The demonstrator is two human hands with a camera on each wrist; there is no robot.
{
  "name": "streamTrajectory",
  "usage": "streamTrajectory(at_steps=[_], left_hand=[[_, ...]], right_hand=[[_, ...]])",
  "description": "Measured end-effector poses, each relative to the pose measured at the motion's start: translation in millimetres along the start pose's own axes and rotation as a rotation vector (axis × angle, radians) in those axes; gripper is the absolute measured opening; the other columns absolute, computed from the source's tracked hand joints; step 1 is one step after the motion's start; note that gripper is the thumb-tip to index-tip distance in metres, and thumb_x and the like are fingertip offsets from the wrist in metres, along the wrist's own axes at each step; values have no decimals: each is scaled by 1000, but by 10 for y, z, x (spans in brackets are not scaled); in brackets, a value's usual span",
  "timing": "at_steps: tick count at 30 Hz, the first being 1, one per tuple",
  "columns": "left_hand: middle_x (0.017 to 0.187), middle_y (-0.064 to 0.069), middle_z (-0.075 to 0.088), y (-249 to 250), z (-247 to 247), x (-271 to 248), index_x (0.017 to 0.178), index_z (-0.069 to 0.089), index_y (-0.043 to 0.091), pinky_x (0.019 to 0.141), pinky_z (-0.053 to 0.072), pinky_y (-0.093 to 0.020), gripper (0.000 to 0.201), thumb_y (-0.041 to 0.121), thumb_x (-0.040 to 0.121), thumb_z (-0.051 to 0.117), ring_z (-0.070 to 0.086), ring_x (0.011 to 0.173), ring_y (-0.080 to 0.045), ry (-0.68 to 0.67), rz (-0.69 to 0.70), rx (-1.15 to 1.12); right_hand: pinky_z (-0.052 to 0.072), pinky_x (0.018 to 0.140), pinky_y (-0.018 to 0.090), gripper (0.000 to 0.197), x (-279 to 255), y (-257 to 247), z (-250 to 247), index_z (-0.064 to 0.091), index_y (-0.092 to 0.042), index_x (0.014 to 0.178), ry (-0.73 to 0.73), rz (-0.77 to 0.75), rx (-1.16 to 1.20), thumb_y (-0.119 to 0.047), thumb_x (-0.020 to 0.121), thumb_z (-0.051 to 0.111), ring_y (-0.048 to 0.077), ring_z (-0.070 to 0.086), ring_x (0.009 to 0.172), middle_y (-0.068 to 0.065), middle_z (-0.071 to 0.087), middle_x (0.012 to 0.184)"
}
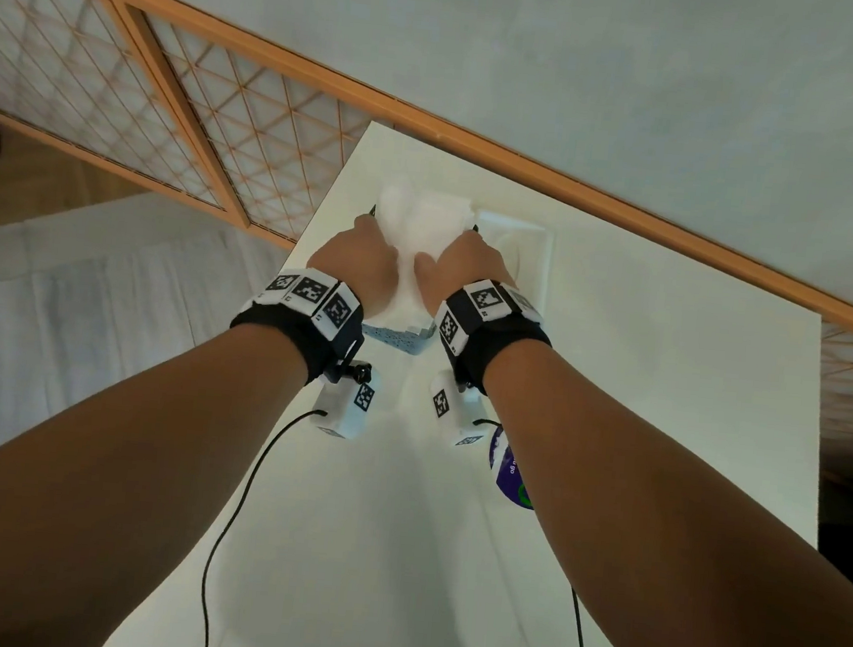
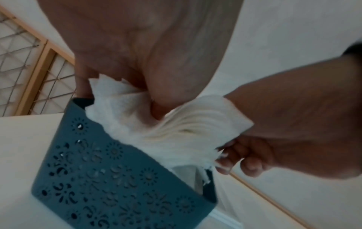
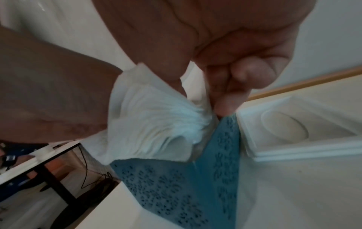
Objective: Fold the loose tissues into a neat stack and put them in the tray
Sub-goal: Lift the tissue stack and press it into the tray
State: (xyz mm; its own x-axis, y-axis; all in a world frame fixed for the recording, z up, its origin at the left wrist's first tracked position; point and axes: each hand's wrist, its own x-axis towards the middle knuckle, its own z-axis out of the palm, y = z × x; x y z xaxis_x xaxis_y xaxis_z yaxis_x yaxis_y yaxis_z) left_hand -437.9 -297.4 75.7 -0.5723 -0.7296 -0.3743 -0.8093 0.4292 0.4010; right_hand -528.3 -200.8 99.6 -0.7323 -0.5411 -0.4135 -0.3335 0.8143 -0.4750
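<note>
The tissues [image 2: 156,124], a thick fanned stack, sit at the mouth of the blue tray [image 2: 109,178] on the worktop [image 1: 614,391], part way in: the placing step, it seems. Next they likely need pressing down evenly, then releasing. The left hand [image 1: 355,260] and right hand [image 1: 463,267] each pinch one end, thumbs on top, wrists side by side.

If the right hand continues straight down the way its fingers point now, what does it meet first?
Probably the blue tray: the right hand grips the tissue stack right above its rim, fingertips almost at the corner. Exact depth is unclear.
</note>
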Motion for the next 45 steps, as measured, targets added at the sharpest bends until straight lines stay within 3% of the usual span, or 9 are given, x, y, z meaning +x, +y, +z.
streamTrajectory(at_steps=[4, 9, 15, 21, 27, 31, 36, 42, 45], left_hand=[[97, -7, 54, -5, 32, 78, 116, 47, 10, 75, 40, -39, 18, 27, 109, 45, 54, 88, -29, -13, 3, 79], [91, -4, 56, -14, 76, 55, 98, 50, 15, 74, 41, -36, 15, 26, 108, 48, 57, 87, -28, -65, 24, 88], [106, -11, 64, -82, 82, -113, 135, 42, 8, 74, 49, -39, 42, 39, 107, 46, 62, 87, -31, 11, 108, -16], [165, -2, 24, -332, 171, -324, 164, 20, 30, 109, 44, -41, 85, 51, 96, 66, 43, 140, -25, 32, 438, -185], [176, 11, -1, -516, 230, -333, 165, 22, 41, 125, 24, -47, 76, 68, 99, 51, 4, 162, -18, -112, 558, -67], [175, 15, -9, -551, 331, -349, 164, 24, 43, 126, 18, -48, 61, 55, 108, 44, -14, 162, -15, -155, 648, -25], [177, 9, 2, -507, 431, -352, 165, 22, 39, 125, -12, -65, 54, 49, 113, 23, -6, 163, -24, -90, 624, 320], [177, -2, 7, -241, 347, -288, 152, 46, 34, 119, -18, -72, 61, 61, 98, 53, -4, 162, -36, 20, 605, 561], [168, -2, 29, -181, 359, -247, 147, 49, 25, 121, -18, -66, 63, 59, 95, 58, 20, 158, -30, 37, 639, 611]], right_hand=[[41, 75, 34, 47, -43, -14, -6, 48, -4, 134, 32, -22, -61, -39, 102, 53, 32, 65, 106, 13, 66, 123], [46, 80, 40, 52, 6, 120, -108, 38, -15, 144, 123, -62, -116, -40, 102, 54, 36, 61, 116, 12, 57, 133], [46, 105, 43, 50, 235, 297, -118, 45, -26, 153, 64, -207, -209, -37, 105, 52, 33, 48, 135, 10, 41, 151], [52, 99, 42, 41, 361, 293, -117, 54, -33, 146, 46, -232, -270, -39, 105, 52, 32, 60, 121, 8, 48, 145], [51, 102, 44, 34, 468, 263, -160, 65, -31, 134, -17, -234, -448, -43, 104, 51, 32, 61, 117, 8, 46, 137], [53, 96, 45, 30, 507, 340, -102, 64, -25, 124, -8, -231, -529, -42, 103, 53, 33, 61, 106, 10, 44, 130], [54, 83, 47, 31, 473, 424, 5, 49, -17, 123, 80, -229, -459, -39, 102, 56, 37, 63, 98, 12, 47, 124], [53, 81, 46, 28, 379, 486, -14, 43, -16, 127, 116, -244, -324, -30, 105, 52, 34, 62, 96, 8, 58, 115], [46, 75, 41, 34, 342, 514, -26, 39, -19, 137, 127, -217, -252, -14, 103, 46, 32, 59, 90, 5, 56, 112]])
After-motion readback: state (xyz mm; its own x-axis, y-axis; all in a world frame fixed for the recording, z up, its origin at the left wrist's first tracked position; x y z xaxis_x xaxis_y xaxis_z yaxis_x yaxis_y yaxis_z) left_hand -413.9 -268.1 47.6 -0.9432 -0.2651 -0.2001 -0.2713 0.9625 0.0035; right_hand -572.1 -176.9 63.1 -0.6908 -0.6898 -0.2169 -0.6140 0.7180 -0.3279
